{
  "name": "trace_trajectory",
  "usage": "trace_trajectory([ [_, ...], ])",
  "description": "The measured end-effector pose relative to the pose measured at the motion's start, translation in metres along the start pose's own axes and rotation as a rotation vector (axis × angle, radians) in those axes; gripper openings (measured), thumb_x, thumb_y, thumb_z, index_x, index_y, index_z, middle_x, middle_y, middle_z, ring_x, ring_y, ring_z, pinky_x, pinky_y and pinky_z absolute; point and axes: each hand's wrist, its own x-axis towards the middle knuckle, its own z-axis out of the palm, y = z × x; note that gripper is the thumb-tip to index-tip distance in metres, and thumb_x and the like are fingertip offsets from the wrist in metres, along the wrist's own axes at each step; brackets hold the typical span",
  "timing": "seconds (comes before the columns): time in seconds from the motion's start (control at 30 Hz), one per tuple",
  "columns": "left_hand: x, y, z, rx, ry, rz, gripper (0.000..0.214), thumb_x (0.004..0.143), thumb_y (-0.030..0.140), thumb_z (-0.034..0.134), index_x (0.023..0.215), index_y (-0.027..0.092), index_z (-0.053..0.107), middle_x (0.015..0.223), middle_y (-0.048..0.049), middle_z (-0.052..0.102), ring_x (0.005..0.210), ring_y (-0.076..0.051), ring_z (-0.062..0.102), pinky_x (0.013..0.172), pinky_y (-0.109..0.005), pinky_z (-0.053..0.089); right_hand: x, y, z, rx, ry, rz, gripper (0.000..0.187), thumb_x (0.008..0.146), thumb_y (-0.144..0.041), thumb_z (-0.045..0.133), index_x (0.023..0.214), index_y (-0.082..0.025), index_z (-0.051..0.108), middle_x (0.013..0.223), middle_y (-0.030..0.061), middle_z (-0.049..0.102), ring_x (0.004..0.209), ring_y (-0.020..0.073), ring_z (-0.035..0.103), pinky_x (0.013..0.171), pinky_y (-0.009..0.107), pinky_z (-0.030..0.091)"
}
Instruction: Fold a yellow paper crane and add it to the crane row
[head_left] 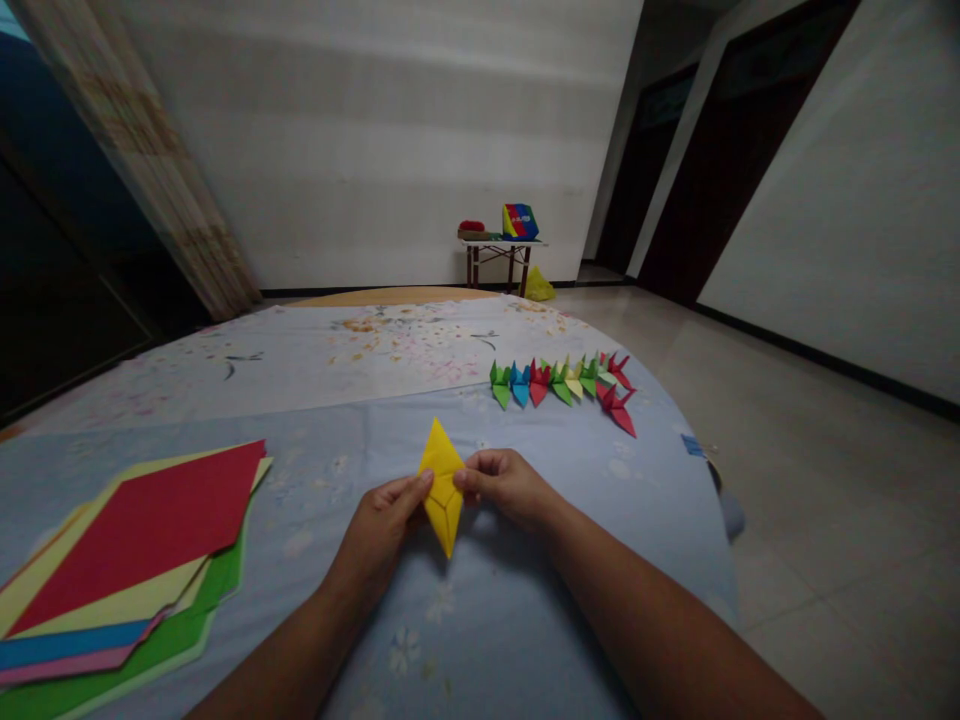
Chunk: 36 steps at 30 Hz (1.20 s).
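A yellow folded paper [444, 462] in a long diamond shape is held up over the table, one point away from me and one toward me. Fold lines show on its nearer half. My left hand [391, 508] pinches its left corner between thumb and fingers. On the opposite corner, my right hand [511, 484] has a similar pinch, with the fingers curled. Beyond the right hand stands a row of folded paper cranes [539, 383] in green, blue, red and pale yellow, with a red crane [618, 408] at its right end.
A stack of coloured paper sheets [150, 530], red on top, lies at the left. Blue and white floral cloths cover the round table [315, 440]. Farther back, a small side table [499, 243] holds a multicoloured box [520, 221], with a yellow bag [538, 285] on the floor beside it.
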Motion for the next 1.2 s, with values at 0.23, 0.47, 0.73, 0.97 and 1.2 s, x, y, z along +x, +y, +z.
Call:
trace_trajectory([
  [0.23, 0.002, -0.003, -0.003, 0.08, 0.081, -0.006, 0.03, 0.064, 0.038, 0.072, 0.081, 0.013, 0.07, 0.07, -0.0038, 0.07, 0.064, -0.017, 0.061, 0.062, -0.024, 0.046, 0.0, 0.0, 0.002, -0.035, 0.035, -0.036, 0.038, 0.059, -0.048, 0.072, 0.062, -0.013, 0.059, 0.053, -0.0018, 0.058, 0.047, 0.0075, 0.049, 0.049, 0.02, 0.036],
  [0.47, 0.001, 0.002, 0.002, -0.159, -0.015, -0.062, 0.025, 0.069, 0.034, 0.069, 0.081, 0.012, 0.069, 0.075, -0.0056, 0.07, 0.069, -0.018, 0.062, 0.063, -0.025, 0.046, -0.003, -0.003, 0.003, 0.034, -0.055, -0.053, 0.034, 0.065, -0.046, 0.068, 0.067, -0.012, 0.063, 0.056, -0.0005, 0.06, 0.051, 0.0078, 0.052, 0.055, 0.021, 0.039],
  [0.73, 0.003, -0.002, -0.005, -0.208, 0.025, -0.071, 0.024, 0.074, 0.033, 0.065, 0.086, 0.012, 0.067, 0.081, -0.0068, 0.07, 0.076, -0.019, 0.064, 0.065, -0.025, 0.048, 0.003, 0.007, 0.001, -0.085, -0.001, -0.155, 0.038, 0.07, -0.042, 0.066, 0.097, -0.016, 0.062, 0.071, -0.0001, 0.061, 0.061, 0.0091, 0.054, 0.06, 0.023, 0.042],
  [0.97, 0.004, -0.002, -0.008, -0.222, 0.061, -0.079, 0.028, 0.074, 0.036, 0.064, 0.089, 0.012, 0.065, 0.081, -0.0066, 0.07, 0.074, -0.019, 0.064, 0.063, -0.026, 0.049, -0.002, 0.005, 0.002, -0.482, 0.015, -0.495, 0.035, 0.069, -0.023, 0.067, 0.104, -0.023, 0.062, 0.101, 0.005, 0.058, 0.085, 0.013, 0.054, 0.066, 0.024, 0.046],
  [1.2, 0.0, 0.0, -0.007, -0.185, -0.029, -0.046, 0.025, 0.073, 0.033, 0.064, 0.09, 0.014, 0.066, 0.084, -0.0052, 0.069, 0.076, -0.017, 0.063, 0.068, -0.025, 0.048, 0.0, 0.006, 0.002, -0.496, 0.104, -0.461, 0.02, 0.074, -0.028, 0.063, 0.092, -0.02, 0.066, 0.091, 0.0041, 0.061, 0.079, 0.0122, 0.056, 0.065, 0.023, 0.046],
])
